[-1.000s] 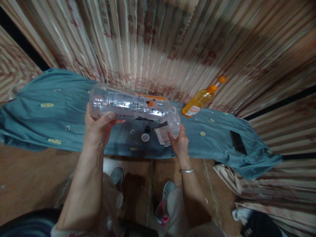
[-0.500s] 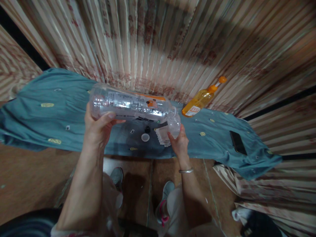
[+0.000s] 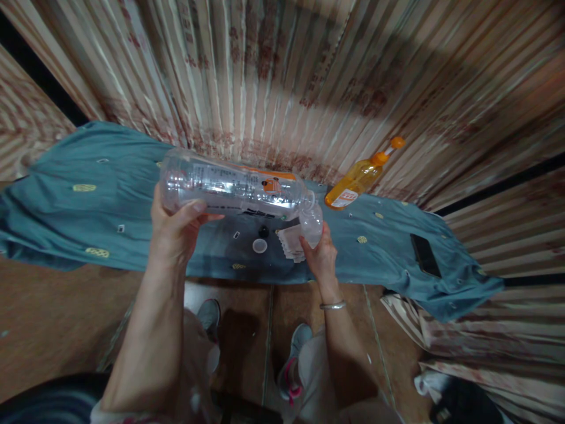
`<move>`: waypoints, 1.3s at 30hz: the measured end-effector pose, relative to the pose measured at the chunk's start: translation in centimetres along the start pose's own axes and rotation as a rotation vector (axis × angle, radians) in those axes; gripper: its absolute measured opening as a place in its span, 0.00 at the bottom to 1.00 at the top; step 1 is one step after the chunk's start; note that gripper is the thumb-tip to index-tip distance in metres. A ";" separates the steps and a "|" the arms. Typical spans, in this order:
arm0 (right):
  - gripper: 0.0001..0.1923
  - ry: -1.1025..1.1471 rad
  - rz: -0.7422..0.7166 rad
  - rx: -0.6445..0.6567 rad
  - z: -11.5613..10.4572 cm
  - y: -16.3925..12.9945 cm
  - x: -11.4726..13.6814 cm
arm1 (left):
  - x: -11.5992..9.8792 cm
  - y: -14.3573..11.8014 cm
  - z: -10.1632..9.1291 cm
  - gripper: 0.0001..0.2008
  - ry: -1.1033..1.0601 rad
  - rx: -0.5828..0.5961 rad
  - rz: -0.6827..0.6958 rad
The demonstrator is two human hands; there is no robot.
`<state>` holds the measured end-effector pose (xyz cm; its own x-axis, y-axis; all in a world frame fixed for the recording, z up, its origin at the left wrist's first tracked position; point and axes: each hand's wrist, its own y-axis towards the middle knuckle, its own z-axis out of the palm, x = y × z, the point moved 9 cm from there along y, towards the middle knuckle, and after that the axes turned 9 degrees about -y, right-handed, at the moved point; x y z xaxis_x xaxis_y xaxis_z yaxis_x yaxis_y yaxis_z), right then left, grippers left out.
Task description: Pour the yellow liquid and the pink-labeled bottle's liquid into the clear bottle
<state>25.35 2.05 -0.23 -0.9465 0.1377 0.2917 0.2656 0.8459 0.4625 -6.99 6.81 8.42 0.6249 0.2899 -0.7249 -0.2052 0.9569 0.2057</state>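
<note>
My left hand (image 3: 179,227) is closed around the base end of a large clear plastic bottle (image 3: 229,185) with an orange and black print. The bottle lies tilted in the air, its neck pointing right and slightly down. At its mouth is a small clear container (image 3: 311,222), gripped from below by my right hand (image 3: 321,253). The bottle's mouth meets the container's opening; I cannot make out any liquid passing. Beneath them on the cloth lie a whitish packet with a jagged edge (image 3: 290,242), a round white lid (image 3: 259,245) and a small black cap (image 3: 263,231).
A pump bottle of orange liquid (image 3: 353,185) stands at the back right of the table. A dark phone (image 3: 425,255) lies farther right. Blue-green patterned cloth (image 3: 132,224) covers the table, and a pleated curtain (image 3: 247,82) hangs behind it.
</note>
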 end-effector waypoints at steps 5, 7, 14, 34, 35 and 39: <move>0.35 0.011 -0.005 -0.001 0.0 0.0 0.1 | -0.1 -0.1 0.1 0.27 -0.010 -0.004 0.008; 0.35 0.011 -0.002 0.000 0.0 0.0 0.1 | -0.1 -0.1 0.1 0.27 -0.008 0.005 0.004; 0.35 0.016 -0.004 -0.009 0.0 0.0 0.1 | -0.2 -0.1 0.1 0.28 -0.005 0.008 0.000; 0.35 0.026 -0.020 0.001 0.0 0.0 0.2 | -0.1 0.0 -0.1 0.28 -0.032 -0.022 -0.002; 0.35 0.030 -0.023 0.001 0.0 0.0 0.2 | -0.1 0.0 0.0 0.28 -0.028 -0.017 -0.001; 0.35 0.029 -0.027 -0.009 0.0 0.0 0.2 | -0.2 0.0 -0.1 0.28 -0.021 -0.027 0.009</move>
<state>25.15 2.05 -0.21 -0.9476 0.0999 0.3033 0.2420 0.8446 0.4777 -7.17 6.81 8.50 0.6384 0.2992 -0.7092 -0.2313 0.9533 0.1940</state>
